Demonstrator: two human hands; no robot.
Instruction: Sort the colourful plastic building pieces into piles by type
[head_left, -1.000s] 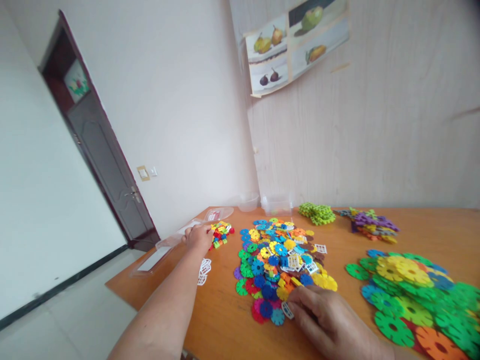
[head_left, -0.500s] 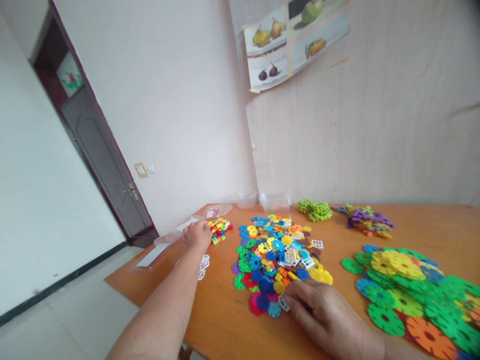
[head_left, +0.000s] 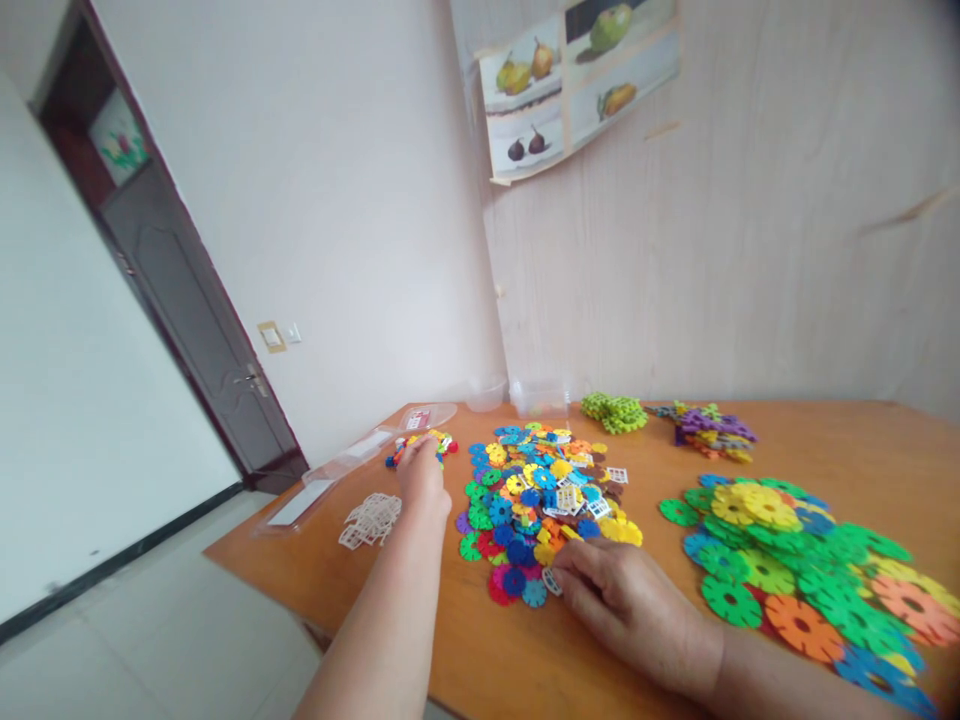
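Observation:
My left hand (head_left: 421,465) reaches over a small pile of red, yellow, blue and green plastic bricks (head_left: 448,446). Its fingers are drawn together and point down at the bricks; the hand hides what is at their tips. My right hand (head_left: 626,600) rests at the near right edge of a large mixed heap of slotted flower discs (head_left: 517,515). Thumb and forefinger close on a small white window piece (head_left: 552,581). Several other white window pieces (head_left: 568,499) lie on top of the heap.
White lattice pieces (head_left: 373,520) lie left of my left forearm. Clear plastic lids (head_left: 311,495) line the table's left edge, and clear tubs (head_left: 540,398) stand by the wall. Green interlocking pieces (head_left: 615,411), purple ones (head_left: 716,425) and larger flower discs (head_left: 802,575) are on the right.
My left hand has shifted right onto the small brick pile, uncovering more of the white lattice pieces. My right hand stays at the heap's edge with the white window piece. The view has turned slightly right.

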